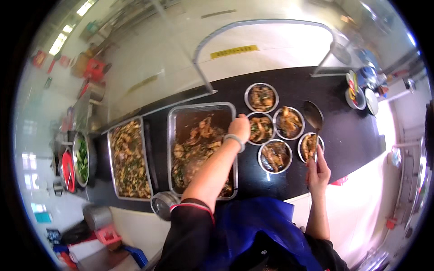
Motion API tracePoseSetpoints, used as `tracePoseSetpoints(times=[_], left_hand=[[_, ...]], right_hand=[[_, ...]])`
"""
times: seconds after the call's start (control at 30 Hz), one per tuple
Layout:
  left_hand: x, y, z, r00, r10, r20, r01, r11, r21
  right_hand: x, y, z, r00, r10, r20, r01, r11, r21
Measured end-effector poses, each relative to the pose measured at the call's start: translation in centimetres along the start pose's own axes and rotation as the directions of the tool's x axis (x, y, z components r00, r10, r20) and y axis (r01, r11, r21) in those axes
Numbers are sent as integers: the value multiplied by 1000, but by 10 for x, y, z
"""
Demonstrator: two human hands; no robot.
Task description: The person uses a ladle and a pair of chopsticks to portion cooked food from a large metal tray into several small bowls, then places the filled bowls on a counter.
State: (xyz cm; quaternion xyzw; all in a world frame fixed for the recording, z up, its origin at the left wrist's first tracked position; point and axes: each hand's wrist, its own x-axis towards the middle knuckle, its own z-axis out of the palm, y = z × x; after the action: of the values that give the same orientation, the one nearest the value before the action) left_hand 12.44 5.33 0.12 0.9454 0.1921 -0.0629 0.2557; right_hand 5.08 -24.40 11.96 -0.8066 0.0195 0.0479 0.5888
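Note:
My right hand point(318, 174) holds a metal ladle point(312, 113) by its handle, the scoop tilted above the counter beyond a small steel bowl point(322, 145) of browned food pieces. The handle crosses over that bowl. My left hand point(240, 128), a pale band at its wrist, reaches between a deep steel tray point(170, 152) and the left rim of another filled bowl point(259, 143). Its fingers are curled and partly hidden, so their grip is unclear. Three more filled bowls stand close by: a far one point(261, 83), a middle one point(290, 138) and a near one point(276, 172). The tray holds pieces and dark sauce.
A second full tray point(147, 166) lies left on the black counter point(349, 132). Beyond it are a pan point(88, 162) of green vegetables and a red basin point(68, 169). A metal vessel point(164, 205) sits at the near edge. A metal frame point(264, 21) rises at the far side.

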Motion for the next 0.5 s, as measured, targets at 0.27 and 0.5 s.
tracePoseSetpoints(times=[0.27, 0.5], left_hand=[[-75, -24, -52, 943, 309, -124, -325, 937, -132], [-239, -148, -156, 923, -81, -376, -1, 977, -212]], right_hand=[[-21, -17, 53, 956, -31, 292, 42, 999, -33], [-1, -20, 149, 783, -48, 620, 266, 927, -265]])
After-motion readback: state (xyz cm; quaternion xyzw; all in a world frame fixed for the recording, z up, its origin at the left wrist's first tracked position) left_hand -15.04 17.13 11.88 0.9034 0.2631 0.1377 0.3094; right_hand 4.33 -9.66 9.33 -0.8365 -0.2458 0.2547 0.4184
